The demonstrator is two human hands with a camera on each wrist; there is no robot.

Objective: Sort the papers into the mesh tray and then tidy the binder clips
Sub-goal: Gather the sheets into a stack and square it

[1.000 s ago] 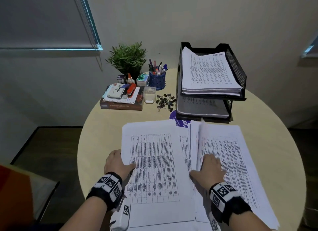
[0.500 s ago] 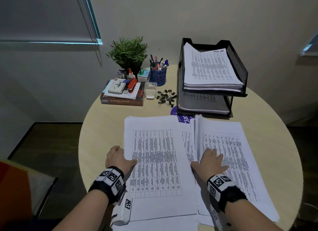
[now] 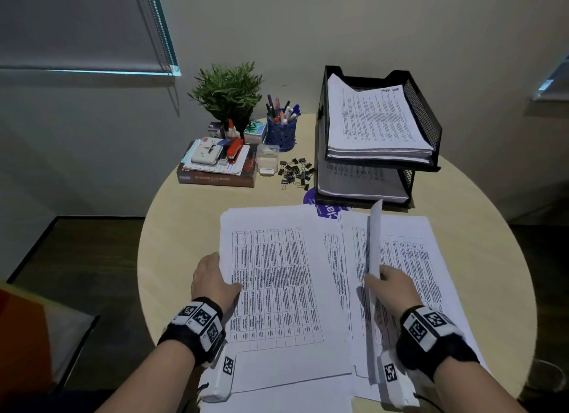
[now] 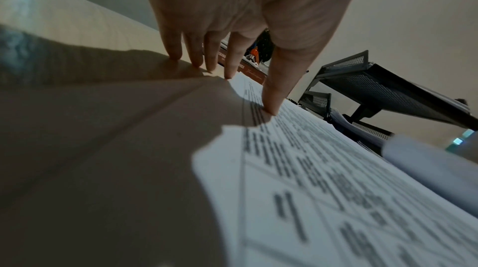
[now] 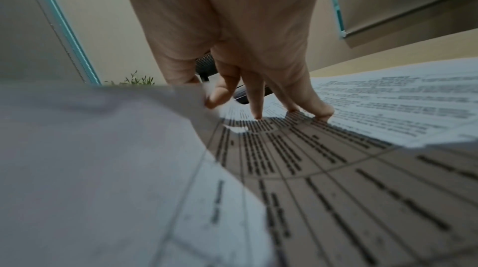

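Two spreads of printed papers lie on the round table: a left stack (image 3: 277,289) and a right stack (image 3: 409,264). My left hand (image 3: 226,274) rests at the left stack's left edge, thumb (image 4: 269,107) pressing on the top page and straight fingers (image 4: 230,71) touching the table beside it. My right hand (image 3: 388,286) pinches one sheet (image 3: 374,237) between thumb and index finger, holding it on edge above the right stack; the other fingers (image 5: 256,107) touch the page below. The black two-tier mesh tray (image 3: 421,117) holds papers on both tiers. Loose binder clips (image 3: 297,172) lie left of it.
Along the table's back left are a small clear box (image 3: 267,160), a blue pen cup (image 3: 281,135), a potted plant (image 3: 228,95) and a book (image 3: 215,178) piled with stationery. A purple sticker (image 3: 326,209) shows between tray and papers. Bare table (image 3: 486,227) lies to the right.
My right hand, earlier flat on the right stack, has pinched the top sheet's edge and raised it upright. My left hand has stayed at the left stack's edge.
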